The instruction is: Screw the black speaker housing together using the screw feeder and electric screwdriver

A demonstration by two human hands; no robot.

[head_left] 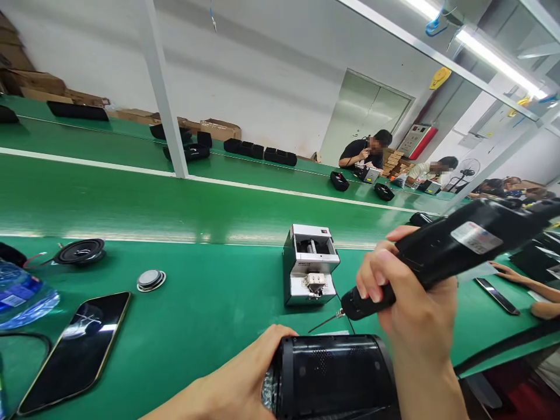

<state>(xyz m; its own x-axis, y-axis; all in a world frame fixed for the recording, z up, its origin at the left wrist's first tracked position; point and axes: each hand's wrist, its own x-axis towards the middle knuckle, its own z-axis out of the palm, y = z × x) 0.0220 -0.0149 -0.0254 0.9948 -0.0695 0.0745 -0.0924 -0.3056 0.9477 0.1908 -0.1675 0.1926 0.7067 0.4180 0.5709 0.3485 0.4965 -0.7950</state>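
My right hand [406, 286] is wrapped round a black electric screwdriver [455, 242], which is tilted with its thin bit pointing down and left. The bit's tip hangs just above a glossy black speaker housing [336, 373] with small perforated patches. My left hand [258, 373] grips the left end of that housing, the thumb over its top rim. Part of the housing is cut off by the bottom edge of the view. Just beyond it stands a silver and black screw feeder [310, 265] with an open window on top.
On the green table lie a smartphone [76, 353], a small round metal-rimmed disc [151, 280], a speaker driver [81, 252] and a plastic water bottle [24, 294]. A neighbour's hands [534, 286] rest at right near another phone [497, 296]. Black housings [260, 153] line the conveyor; co-workers sit beyond.
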